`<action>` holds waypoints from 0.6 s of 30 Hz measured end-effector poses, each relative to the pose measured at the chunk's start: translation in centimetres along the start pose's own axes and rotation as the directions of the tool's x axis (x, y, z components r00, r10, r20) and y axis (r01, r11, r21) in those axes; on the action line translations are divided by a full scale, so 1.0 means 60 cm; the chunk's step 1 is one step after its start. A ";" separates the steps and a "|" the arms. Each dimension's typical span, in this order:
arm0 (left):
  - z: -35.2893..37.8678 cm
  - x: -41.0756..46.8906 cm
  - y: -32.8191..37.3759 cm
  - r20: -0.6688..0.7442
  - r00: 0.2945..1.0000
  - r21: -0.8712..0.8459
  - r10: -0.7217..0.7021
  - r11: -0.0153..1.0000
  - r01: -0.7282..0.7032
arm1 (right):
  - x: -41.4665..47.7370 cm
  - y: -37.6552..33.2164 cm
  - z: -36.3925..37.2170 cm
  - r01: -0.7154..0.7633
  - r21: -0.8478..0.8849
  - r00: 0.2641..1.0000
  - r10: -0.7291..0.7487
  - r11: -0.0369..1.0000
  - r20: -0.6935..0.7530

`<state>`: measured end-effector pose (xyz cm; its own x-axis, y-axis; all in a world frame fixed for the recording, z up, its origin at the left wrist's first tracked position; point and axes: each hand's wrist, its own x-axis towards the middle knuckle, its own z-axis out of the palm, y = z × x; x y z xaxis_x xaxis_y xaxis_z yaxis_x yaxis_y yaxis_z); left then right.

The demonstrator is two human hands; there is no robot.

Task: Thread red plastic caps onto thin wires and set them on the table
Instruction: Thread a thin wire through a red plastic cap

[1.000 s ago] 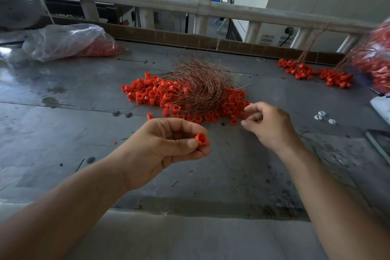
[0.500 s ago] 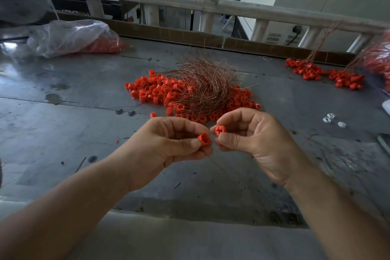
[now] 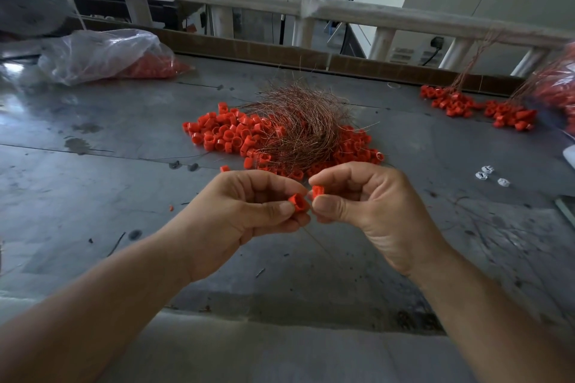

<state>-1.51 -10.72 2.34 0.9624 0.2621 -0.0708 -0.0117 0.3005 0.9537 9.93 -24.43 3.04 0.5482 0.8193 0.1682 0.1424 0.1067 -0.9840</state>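
Head view: thumb and forefinger of the left hand [image 3: 245, 214] clamp one red cap [image 3: 297, 202], its open mouth tipped up and toward the right. Just beside it, the right hand [image 3: 367, 205] pinches a second red cap [image 3: 317, 191] the same way. Both caps are held above the near middle of the metal table [image 3: 93, 190]. A faint thin wire [image 3: 315, 239] seems to trail down from under the left hand. The next move likely depends on lining up the right cap's bore with the wire end just to its left. Beyond lie a pile of loose caps [image 3: 224, 137], a copper wire tangle [image 3: 298, 124] and strung bunches [image 3: 451, 101] at far right.
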 end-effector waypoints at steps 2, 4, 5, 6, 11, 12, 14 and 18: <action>0.000 0.001 0.000 -0.025 1.000 -0.012 -0.006 1.000 0.005 | -0.001 0.001 0.001 0.004 -0.024 1.000 -0.004 1.000 -0.014; 0.000 0.000 0.000 -0.038 0.999 -0.009 -0.003 1.000 0.003 | -0.002 0.001 0.002 0.017 -0.035 1.000 -0.017 0.999 -0.012; 0.001 0.000 0.000 -0.039 0.999 -0.002 0.000 1.000 0.000 | -0.002 0.002 0.002 0.025 -0.033 1.000 -0.025 0.999 -0.009; 0.001 -0.001 0.001 -0.037 0.999 0.007 0.003 1.000 -0.003 | -0.002 0.003 0.002 0.033 -0.031 0.999 -0.033 0.999 -0.007; 0.003 0.000 0.002 -0.044 0.999 0.024 0.019 1.000 -0.018 | 0.000 0.005 0.003 0.052 -0.049 0.998 -0.054 0.997 -0.021; 0.003 0.000 0.002 -0.051 0.998 0.020 0.025 0.999 -0.024 | 0.000 0.006 0.003 0.060 -0.073 0.998 -0.062 0.996 -0.020; 0.004 0.000 0.001 -0.061 0.997 0.022 0.039 0.999 -0.038 | 0.000 0.006 0.006 0.107 -0.175 0.994 -0.112 0.979 -0.016; 0.005 0.000 0.000 -0.068 0.996 0.047 0.059 0.997 -0.056 | -0.002 0.012 0.017 0.158 -0.287 0.984 -0.175 0.945 -0.031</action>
<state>-1.41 -10.97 2.44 0.9395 0.3408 -0.0342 -0.0524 0.2417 0.9689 9.16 -23.88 2.26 0.5404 0.7700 0.3392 0.4583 0.0687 -0.8861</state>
